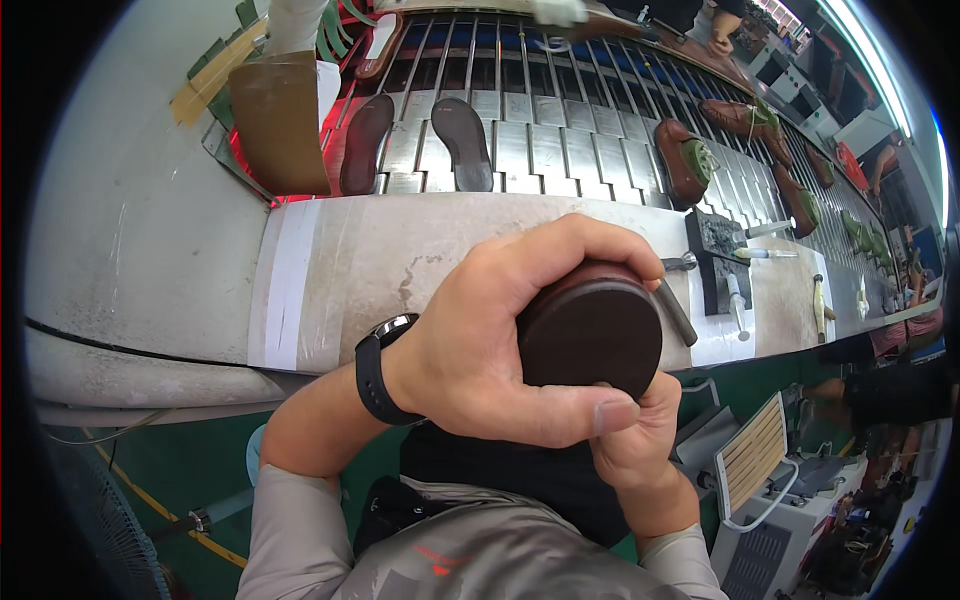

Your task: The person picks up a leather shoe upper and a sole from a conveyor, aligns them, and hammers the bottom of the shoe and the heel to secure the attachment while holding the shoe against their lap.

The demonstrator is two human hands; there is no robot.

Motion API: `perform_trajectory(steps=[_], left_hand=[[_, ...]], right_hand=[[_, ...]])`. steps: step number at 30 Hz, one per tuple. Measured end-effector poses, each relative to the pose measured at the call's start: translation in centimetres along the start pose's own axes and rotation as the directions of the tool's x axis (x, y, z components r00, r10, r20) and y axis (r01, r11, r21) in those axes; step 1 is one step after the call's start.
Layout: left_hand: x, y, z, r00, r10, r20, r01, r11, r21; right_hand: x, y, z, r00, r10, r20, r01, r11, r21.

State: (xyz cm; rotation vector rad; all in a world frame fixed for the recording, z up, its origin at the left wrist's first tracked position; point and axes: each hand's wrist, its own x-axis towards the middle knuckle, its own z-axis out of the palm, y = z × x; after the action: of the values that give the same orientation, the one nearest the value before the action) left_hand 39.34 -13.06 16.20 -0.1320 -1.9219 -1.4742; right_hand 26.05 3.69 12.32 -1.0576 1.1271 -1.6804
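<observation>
Shoe in hand: I see one brown shoe (590,335) just right of the frame's centre, its dark, rounded sole end turned up toward my camera and a strip of reddish-brown upper showing along the top edge; I cannot tell whether this end is toe or heel.
Left hand: the left hand (490,340) comes in from the left and wraps the shoe, fingers arched over the top edge, palm along the left side, thumb crossing the lower edge.
Right hand: the right hand (645,440) sits at the shoe's lower right, fingers curled in close below the sole; the left thumb covers part of it, so I cannot tell how firmly it grips.
Watch: a black watch (383,360) circles the left wrist, left of centre.
Bench ledge: a pale bench ledge (350,250) runs across the middle of the frame, beyond the hands.
Hammer: right of the shoe, a hammer (677,314) lies on the ledge, partly hidden by the left fingertips.
Black block: at centre right stands a black block (712,250), with slim white tools beside it.
Conveyor: a metal conveyor (520,150) fills the upper middle; two dark soles (462,145) lie at its left, and brown shoes with green stuffing (685,165) at upper right.
</observation>
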Motion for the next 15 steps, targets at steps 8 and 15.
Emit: perform_trajectory(steps=[8,15], left_hand=[[-0.07,0.22,0.26,1.0,-0.002,0.01,0.002,1.0,-0.001],[-0.23,0.94,0.67,0.991,-0.129,-0.028,0.126,0.986,-0.105]], right_hand=[[-0.29,-0.21,0.11,1.0,0.017,-0.016,-0.017,1.0,0.009],[-0.46,-0.84,-0.17,0.997,0.073,0.033,-0.073,0.997,-0.002]])
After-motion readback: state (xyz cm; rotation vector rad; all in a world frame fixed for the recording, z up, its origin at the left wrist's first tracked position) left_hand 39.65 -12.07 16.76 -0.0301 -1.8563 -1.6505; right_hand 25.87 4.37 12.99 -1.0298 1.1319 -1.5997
